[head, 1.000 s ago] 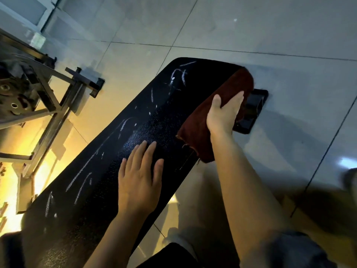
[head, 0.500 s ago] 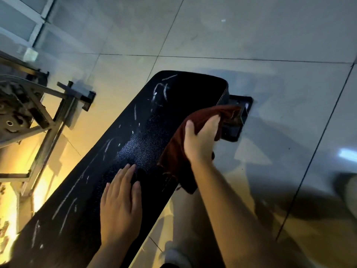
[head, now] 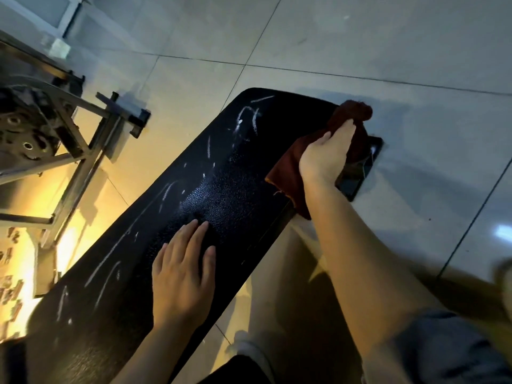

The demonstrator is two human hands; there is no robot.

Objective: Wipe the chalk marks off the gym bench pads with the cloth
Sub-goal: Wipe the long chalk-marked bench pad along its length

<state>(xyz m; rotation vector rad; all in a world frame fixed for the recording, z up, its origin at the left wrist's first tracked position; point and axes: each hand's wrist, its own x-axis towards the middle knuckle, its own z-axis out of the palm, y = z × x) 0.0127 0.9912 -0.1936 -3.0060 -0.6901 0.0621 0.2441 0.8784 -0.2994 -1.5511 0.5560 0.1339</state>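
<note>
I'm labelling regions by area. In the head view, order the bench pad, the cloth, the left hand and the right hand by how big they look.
1. bench pad, by far the largest.
2. left hand.
3. cloth and right hand: look alike; the hand covers part of the cloth, so unranked.

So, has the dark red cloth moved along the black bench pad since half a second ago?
Yes. The dark red cloth moved toward the far right corner of the black bench pad, gripped by the right hand.

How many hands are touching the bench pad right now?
2: the left hand rests flat mid-pad; the right hand grips the cloth at its far right edge.
</note>
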